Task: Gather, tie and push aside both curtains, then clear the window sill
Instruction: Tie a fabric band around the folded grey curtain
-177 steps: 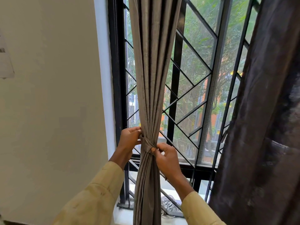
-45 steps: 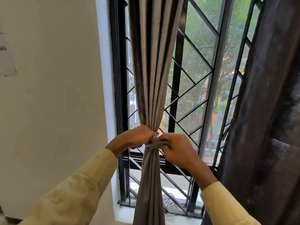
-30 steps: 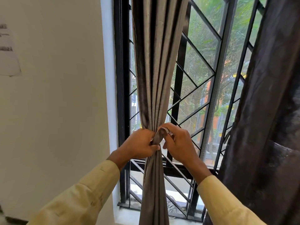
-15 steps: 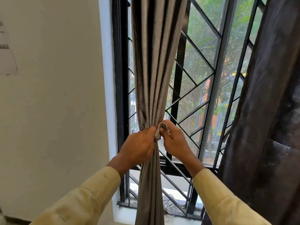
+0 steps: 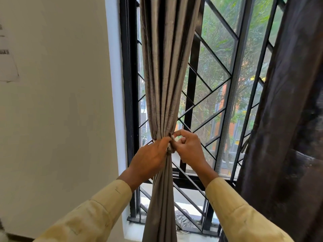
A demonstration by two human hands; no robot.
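Observation:
The left curtain, grey-brown and pleated, hangs gathered into a narrow bundle in front of the barred window. A tie-back band of the same cloth is wrapped round its waist. My left hand grips the bundle and the band from the left. My right hand pinches the band's end at the knot, thumb and forefinger closed on it. The right curtain, darker, hangs loose along the right edge. The white window sill shows at the bottom, partly hidden by the curtain.
A black window frame with a diagonal metal grille stands behind the curtain. A grey coiled cable lies on the sill behind the bars. A cream wall with a paper sheet fills the left.
Both hands stay at the curtain's waist. The right hand has shifted from pulling the band sideways to pinching its end at the knot, and the left hand has closed round the bundle.

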